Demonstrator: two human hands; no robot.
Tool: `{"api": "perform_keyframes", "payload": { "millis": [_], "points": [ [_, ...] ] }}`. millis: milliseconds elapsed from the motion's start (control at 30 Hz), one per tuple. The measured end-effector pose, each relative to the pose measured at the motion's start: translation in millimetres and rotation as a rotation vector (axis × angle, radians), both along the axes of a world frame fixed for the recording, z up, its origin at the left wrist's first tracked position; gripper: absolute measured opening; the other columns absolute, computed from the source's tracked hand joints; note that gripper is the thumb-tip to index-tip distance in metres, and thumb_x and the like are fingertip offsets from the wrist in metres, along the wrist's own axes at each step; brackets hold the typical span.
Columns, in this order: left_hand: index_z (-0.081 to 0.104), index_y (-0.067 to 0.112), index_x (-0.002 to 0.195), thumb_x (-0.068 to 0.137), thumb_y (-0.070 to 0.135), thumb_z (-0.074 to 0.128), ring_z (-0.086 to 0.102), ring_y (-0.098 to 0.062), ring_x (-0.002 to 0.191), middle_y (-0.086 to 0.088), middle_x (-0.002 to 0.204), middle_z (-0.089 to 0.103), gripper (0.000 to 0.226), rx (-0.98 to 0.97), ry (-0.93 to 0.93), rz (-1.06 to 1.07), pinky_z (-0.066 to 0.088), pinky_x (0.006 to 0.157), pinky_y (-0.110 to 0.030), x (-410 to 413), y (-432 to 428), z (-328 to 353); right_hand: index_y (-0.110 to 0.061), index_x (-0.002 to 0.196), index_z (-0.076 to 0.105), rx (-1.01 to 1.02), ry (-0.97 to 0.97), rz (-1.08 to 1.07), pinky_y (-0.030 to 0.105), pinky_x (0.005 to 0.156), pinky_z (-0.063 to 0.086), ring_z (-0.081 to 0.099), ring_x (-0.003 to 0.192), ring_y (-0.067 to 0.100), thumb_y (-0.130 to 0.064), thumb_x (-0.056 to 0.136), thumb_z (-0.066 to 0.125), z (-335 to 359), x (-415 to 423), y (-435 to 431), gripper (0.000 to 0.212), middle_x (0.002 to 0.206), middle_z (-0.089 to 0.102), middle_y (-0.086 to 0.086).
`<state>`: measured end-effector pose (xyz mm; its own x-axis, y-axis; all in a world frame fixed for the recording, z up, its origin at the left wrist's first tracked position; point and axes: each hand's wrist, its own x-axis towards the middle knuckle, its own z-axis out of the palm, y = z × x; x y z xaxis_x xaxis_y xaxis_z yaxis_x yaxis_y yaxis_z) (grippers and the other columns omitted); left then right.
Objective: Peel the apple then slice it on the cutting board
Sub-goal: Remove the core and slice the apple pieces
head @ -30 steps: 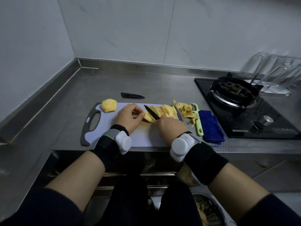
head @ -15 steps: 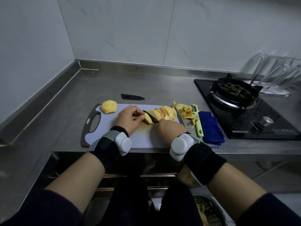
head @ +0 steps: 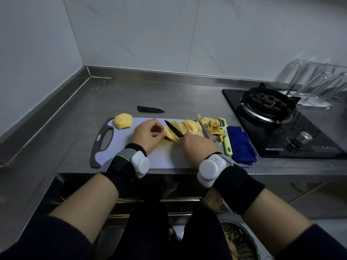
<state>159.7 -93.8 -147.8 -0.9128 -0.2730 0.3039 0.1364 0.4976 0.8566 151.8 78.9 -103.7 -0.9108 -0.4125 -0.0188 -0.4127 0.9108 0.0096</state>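
A white cutting board (head: 165, 158) with a grey handle lies at the counter's front edge. On it a peeled apple piece (head: 170, 135) is held down by my left hand (head: 147, 135), fingertips curled on its left end. My right hand (head: 197, 145) grips a black knife (head: 173, 129), its blade angled across the piece. Cut slices (head: 189, 126) lean in a row to the right of the blade. Another peeled apple chunk (head: 123, 121) sits at the board's far left corner.
Apple peels (head: 211, 124) and a green peeler (head: 226, 139) lie right of the board, beside a folded blue cloth (head: 242, 145). A black knife sheath (head: 150, 109) rests behind the board. A gas hob (head: 270, 107) occupies the right; a bowl of peels (head: 238, 241) sits below the counter.
The knife went down through the apple piece, then came back up; its blade now sits a little further left on the piece. My left hand stayed in place.
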Motion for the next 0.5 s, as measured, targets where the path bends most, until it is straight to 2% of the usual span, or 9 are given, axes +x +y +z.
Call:
{"api": "perform_keyframes", "payload": {
  "millis": [67, 233, 400, 500],
  "points": [
    [0.067, 0.010, 0.087, 0.083, 0.011, 0.073, 0.066, -0.018, 0.088, -0.006, 0.097, 0.063, 0.007, -0.008, -0.001, 0.007, 0.057, 0.080, -0.023, 0, -1, 0, -0.002, 0.118, 0.047, 0.023, 0.001, -0.005, 0.039, 0.072, 0.042, 0.062, 0.096, 0.036, -0.016, 0.100, 0.035, 0, 0, -1, 0.026, 0.107, 0.064, 0.015],
    [0.068, 0.008, 0.090, 0.086, 0.002, 0.066, 0.064, -0.018, 0.093, -0.004, 0.099, 0.059, 0.008, -0.065, -0.011, 0.011, 0.048, 0.075, -0.006, 0, -1, 1, -0.003, 0.114, 0.051, 0.071, -0.031, 0.004, 0.039, 0.074, 0.043, 0.061, 0.097, 0.035, -0.014, 0.098, 0.037, -4, -3, -4, 0.024, 0.108, 0.064, 0.014],
    [0.068, 0.005, 0.088, 0.082, -0.004, 0.070, 0.065, -0.018, 0.089, -0.002, 0.097, 0.056, 0.011, 0.003, 0.014, 0.011, 0.051, 0.076, -0.008, 1, -2, 3, -0.005, 0.118, 0.053, 0.086, -0.142, -0.010, 0.038, 0.076, 0.041, 0.060, 0.102, 0.034, -0.015, 0.097, 0.039, -10, -9, -15, 0.027, 0.114, 0.062, 0.013],
    [0.070, 0.003, 0.089, 0.083, 0.000, 0.071, 0.063, -0.014, 0.088, -0.003, 0.097, 0.058, 0.007, -0.012, 0.019, 0.008, 0.050, 0.075, -0.006, 2, -1, 3, -0.006, 0.116, 0.054, 0.098, -0.112, -0.010, 0.037, 0.073, 0.041, 0.061, 0.100, 0.033, -0.014, 0.097, 0.038, -9, -9, -11, 0.026, 0.112, 0.063, 0.012]
  ]
}}
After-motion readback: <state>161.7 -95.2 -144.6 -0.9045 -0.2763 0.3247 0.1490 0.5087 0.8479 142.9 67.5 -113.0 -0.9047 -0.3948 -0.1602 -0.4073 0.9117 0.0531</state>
